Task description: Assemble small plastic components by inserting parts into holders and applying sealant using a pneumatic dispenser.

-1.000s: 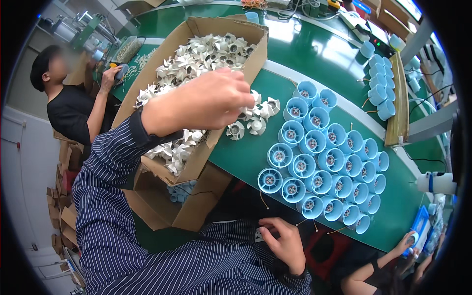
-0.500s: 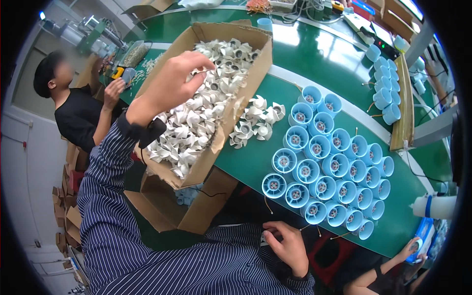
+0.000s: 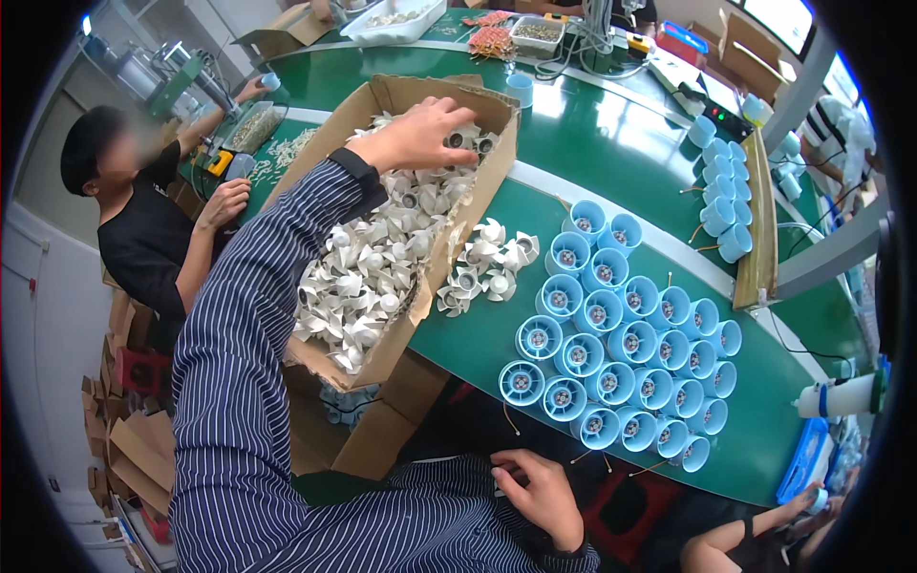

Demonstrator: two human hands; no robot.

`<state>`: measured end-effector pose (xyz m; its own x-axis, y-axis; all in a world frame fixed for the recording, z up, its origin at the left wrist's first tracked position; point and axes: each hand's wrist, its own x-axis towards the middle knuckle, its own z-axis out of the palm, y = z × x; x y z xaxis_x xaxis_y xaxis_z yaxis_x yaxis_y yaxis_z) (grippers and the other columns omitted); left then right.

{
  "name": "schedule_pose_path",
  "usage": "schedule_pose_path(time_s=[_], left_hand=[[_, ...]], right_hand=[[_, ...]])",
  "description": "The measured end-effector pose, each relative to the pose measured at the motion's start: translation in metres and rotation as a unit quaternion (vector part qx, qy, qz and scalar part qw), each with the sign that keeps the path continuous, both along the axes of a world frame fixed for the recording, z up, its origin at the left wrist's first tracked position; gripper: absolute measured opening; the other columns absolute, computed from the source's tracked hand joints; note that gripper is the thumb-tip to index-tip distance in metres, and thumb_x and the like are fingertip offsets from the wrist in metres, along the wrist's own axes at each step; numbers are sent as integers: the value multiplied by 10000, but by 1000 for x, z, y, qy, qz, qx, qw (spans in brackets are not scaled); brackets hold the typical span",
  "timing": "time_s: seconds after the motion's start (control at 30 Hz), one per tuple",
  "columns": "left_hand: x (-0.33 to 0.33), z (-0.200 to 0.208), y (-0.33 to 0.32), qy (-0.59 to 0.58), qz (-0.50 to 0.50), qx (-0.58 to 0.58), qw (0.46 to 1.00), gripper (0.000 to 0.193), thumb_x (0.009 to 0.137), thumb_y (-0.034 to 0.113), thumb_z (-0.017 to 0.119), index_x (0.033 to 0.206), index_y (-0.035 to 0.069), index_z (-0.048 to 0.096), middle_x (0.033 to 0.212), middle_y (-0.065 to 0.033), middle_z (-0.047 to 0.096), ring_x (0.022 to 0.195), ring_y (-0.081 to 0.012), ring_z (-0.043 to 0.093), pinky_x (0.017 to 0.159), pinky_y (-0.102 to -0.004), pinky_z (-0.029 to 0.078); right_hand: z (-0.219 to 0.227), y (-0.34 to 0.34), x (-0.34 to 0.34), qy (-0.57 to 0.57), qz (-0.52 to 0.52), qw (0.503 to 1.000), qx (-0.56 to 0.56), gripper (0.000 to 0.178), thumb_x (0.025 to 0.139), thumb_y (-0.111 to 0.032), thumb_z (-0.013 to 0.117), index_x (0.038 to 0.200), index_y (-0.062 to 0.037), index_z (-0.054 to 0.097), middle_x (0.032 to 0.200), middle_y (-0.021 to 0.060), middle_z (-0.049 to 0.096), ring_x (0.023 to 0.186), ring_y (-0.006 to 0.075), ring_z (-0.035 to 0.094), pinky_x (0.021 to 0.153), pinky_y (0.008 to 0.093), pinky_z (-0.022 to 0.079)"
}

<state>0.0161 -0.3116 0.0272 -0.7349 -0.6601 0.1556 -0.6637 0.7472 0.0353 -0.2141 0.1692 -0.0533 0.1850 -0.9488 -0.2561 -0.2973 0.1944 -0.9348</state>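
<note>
My left hand (image 3: 420, 136) reaches over the far end of a cardboard box (image 3: 457, 229) full of white fan wheels (image 3: 368, 258). Its fingers and thumb are spread, their tips close to the pieces there, and I see nothing held. Low in front of my body, by the shirt, rests my right hand (image 3: 543, 498), with thumb and forefinger apart and no object visible in it. Right of the box lies a small loose pile of white fan wheels (image 3: 489, 265). Farther right stand rows of light-blue round housings (image 3: 608, 382), open ends up, several with short wires hanging out.
A lower cardboard box (image 3: 406, 406) with blue parts sits beneath the table edge. More blue cups (image 3: 723, 191) line a wooden strip (image 3: 757, 224). A co-worker in black (image 3: 143, 220) sits at left; another person's arms (image 3: 755, 530) show at lower right. A white tray (image 3: 396, 27) stands at the back.
My left hand has moved away from me and right, toward the box's far end. The view has shifted slightly. My right hand stays by my body.
</note>
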Motion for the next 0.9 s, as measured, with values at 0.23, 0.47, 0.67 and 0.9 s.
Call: schedule_pose_path(time_s=[0.23, 0.47, 0.67, 0.9], left_hand=[[-1, -11, -4, 8, -31, -65, 997, 595, 892, 412, 805, 1362, 73, 673, 1244, -196, 651, 1204, -404, 621, 1031, -511, 533], [-1, -14, -4, 26, -35, -49, 998, 468, 907, 365, 797, 1240, 50, 699, 1163, -171, 665, 1100, -397, 667, 912, -511, 567], [2, -11, 9, 42, -88, -66, 993, 405, 909, 315, 781, 1204, 45, 715, 1153, -170, 673, 1069, -401, 687, 879, -494, 578], [5, -18, 5, 55, -77, -82, 992, 407, 906, 303, 775, 1228, 58, 733, 1199, -162, 691, 1075, -387, 688, 891, -490, 579]], right_hand=[[-8, 3, 4, -22, -13, 1000, 7, 233, 1004, -93, 752, 1202, 30, 744, 984, 139, 789, 772, 175, 790, 706, 291, 627], [-9, -2, 0, 4, 1, 1000, 8, 250, 997, -108, 757, 1216, 13, 744, 1004, 139, 793, 806, 202, 797, 726, 306, 629], [-11, -2, -1, 3, -13, 1000, 11, 253, 1001, -131, 748, 1220, -4, 747, 1027, 134, 796, 824, 216, 800, 743, 321, 631], [-12, -2, 3, -3, -3, 1000, 16, 257, 1007, -153, 741, 1222, -13, 748, 1040, 132, 796, 838, 226, 806, 751, 332, 632]])
